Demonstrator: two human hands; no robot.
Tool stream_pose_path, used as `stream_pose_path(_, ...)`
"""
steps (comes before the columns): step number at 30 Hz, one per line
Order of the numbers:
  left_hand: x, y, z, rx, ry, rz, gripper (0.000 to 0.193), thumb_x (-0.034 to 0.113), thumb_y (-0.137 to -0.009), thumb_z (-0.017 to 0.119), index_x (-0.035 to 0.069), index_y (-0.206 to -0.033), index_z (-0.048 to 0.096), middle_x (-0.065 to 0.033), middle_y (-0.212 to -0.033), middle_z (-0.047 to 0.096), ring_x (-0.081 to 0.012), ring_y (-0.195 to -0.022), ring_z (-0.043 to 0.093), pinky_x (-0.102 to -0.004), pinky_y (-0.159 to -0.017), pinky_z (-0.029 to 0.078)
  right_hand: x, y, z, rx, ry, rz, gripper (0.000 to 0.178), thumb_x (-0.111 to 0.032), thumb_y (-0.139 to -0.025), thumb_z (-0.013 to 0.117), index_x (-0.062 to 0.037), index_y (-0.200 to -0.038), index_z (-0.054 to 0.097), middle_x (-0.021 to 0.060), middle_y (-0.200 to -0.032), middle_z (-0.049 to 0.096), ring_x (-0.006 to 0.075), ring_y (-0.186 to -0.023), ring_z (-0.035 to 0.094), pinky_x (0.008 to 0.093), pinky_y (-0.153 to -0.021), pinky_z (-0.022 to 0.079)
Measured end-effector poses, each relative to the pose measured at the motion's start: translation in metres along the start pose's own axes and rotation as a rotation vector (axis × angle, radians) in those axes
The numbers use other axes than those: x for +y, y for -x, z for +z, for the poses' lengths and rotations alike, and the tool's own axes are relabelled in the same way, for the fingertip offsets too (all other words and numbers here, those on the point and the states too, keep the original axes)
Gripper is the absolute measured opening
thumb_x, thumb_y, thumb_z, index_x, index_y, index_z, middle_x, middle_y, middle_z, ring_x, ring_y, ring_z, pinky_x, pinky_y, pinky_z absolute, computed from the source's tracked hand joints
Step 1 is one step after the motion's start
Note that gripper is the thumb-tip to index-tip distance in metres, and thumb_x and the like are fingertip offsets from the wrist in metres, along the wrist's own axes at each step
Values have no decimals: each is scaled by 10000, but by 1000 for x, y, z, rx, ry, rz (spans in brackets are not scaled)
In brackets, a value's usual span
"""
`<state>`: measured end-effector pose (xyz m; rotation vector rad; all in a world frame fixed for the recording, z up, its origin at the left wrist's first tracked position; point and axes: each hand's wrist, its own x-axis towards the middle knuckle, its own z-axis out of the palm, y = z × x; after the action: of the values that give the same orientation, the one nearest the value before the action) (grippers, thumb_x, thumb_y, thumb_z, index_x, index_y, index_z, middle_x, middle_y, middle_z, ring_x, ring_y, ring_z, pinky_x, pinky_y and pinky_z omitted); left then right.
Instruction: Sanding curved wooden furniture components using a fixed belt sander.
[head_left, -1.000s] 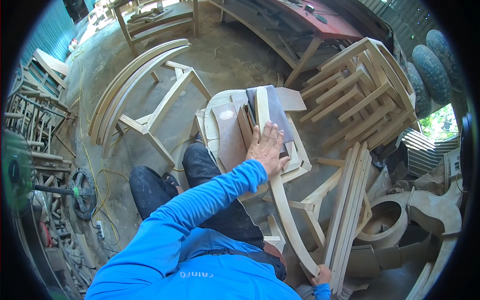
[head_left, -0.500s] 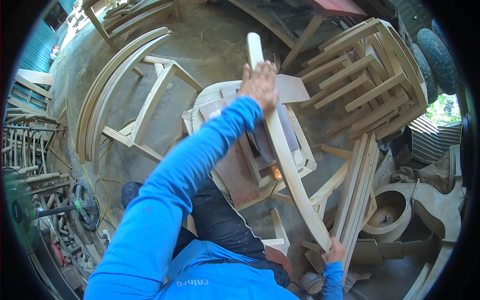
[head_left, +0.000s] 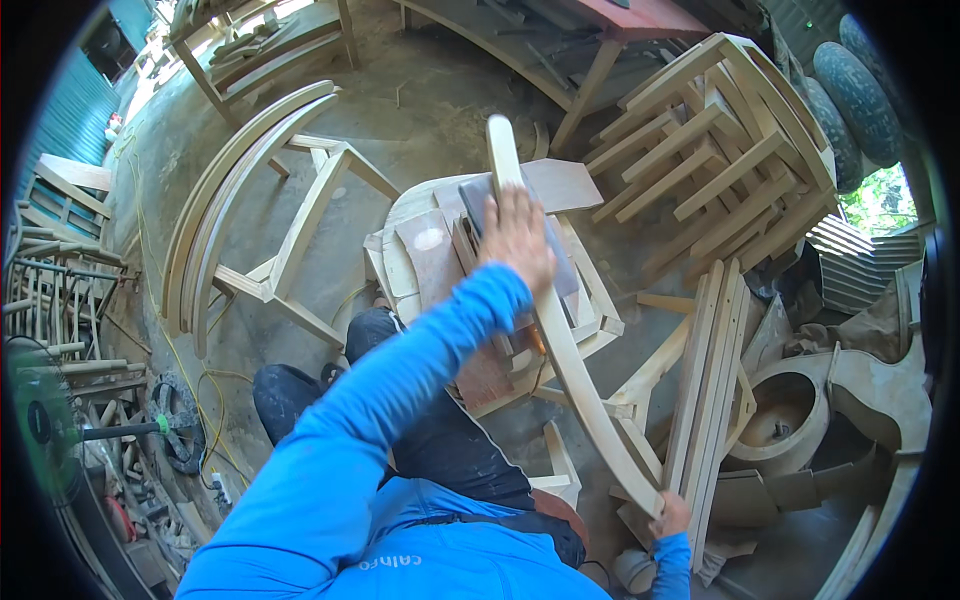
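Note:
A long, gently curved wooden rail (head_left: pixel 575 370) slants across the middle of the view, from far centre down to near right. My left hand (head_left: pixel 517 240) lies flat on its upper part, with the fingers stretched out along the wood. At the near end my right hand (head_left: pixel 670 515) is closed round the rail's tip. Under the rail, near my left hand, is a flat grey slab (head_left: pixel 562 255), partly covered by rail and hand. It rests on a low pale wooden stand (head_left: pixel 408 210) with loose boards on it. Something orange beneath the rail is mostly hidden.
Curved rails (head_left: pixel 205 200) lean against a wooden frame (head_left: pixel 310 220) at left. Joined frames (head_left: pixel 740 150) are stacked far right, near a red-topped table (head_left: pixel 650 15). Straight strips (head_left: pixel 705 370) stand beside my right hand. A green fan (head_left: pixel 40 420) and yellow cord (head_left: pixel 205 400) are at left.
The rail has come toward me, its far end now lower in the view. My left hand has come nearer too, still flat on it. My right hand keeps hold of the near end.

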<state>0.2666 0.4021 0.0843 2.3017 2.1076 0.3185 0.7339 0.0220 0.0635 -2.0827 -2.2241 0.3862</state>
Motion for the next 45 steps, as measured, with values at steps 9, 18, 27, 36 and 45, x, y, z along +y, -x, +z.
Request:
stream_pose_path(9,37,73,-9,-1,142,-10,798,400,-907,604,-10,-1559,395,-252,-1672,238,-424,-1584,107,-589,-1272,22,39,70,1,-196,122,156,200,-209,-725,764,-84,-845,664,193,-827,665,432,-795,636,521,-711,500)
stream_pose_path(18,-91,-82,4,90,100,-10,894,470,-946,573,13,-1626,217,-199,-1692,218,-336,-1596,127,-564,-1281,53,-79,-82,19,216,3,58,232,-88,-645,718,-96,-869,661,174,-789,642,435,-780,642,489,-702,501)
stream_pose_path(27,-181,35,-61,126,1802,-330,637,352,-999,683,-1,-1472,443,-239,-1279,663,-330,-1134,699,-471,-1010,552,-133,-87,64,273,-231,-196,238,-239,-716,813,-102,-820,649,121,-746,625,367,-695,610,479,-631,450)
stream_pose_path(36,-175,157,-130,417,1989,-406,434,295,-1060,583,7,-1378,517,-212,-1219,701,-301,-1000,748,-421,-864,629,-100,-112,85,255,-160,-331,290,-158,-657,834,-74,-871,657,154,-831,645,400,-819,631,488,-722,486)
stream_pose_path(45,-195,215,-140,495,2135,-352,505,414,-1055,590,-12,-1324,564,-184,-1108,733,-266,-975,739,-401,-877,615,-131,-75,58,-78,-530,-299,268,-80,-651,795,-21,-885,679,130,-828,642,308,-783,651,399,-724,517)
